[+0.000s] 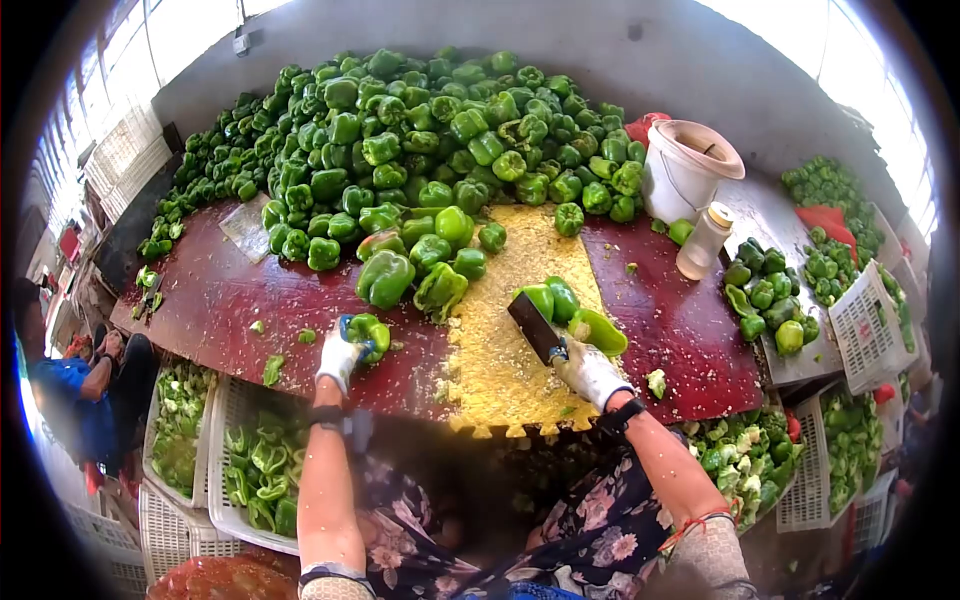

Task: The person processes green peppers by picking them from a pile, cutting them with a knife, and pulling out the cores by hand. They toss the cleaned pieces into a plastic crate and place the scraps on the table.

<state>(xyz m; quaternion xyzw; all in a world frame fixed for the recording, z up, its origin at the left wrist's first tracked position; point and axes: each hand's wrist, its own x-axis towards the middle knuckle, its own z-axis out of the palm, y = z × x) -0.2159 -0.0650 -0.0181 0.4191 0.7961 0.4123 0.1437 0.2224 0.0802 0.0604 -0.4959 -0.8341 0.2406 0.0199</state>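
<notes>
My left hand [342, 357], in a white glove with blue fingertips, is closed around a green bell pepper [371, 338] over the red tabletop. In my right hand [590, 372], also gloved, is a knife [534, 328] with a broad dark blade, held above the yellow foam mat [490, 370]. Just beyond the blade lie cut pepper pieces, among them a pale green hollow half [598, 332] close to my right fingers and a darker piece [562, 299]. The knife's handle is mostly hidden in my grip.
A large heap of whole bell peppers [400, 130] covers the table's back. A white bucket [682, 175] and a clear bottle [705, 242] stand at the right. Crates of cut peppers [225, 440] sit below the front edge. Another person [85, 400] sits at far left.
</notes>
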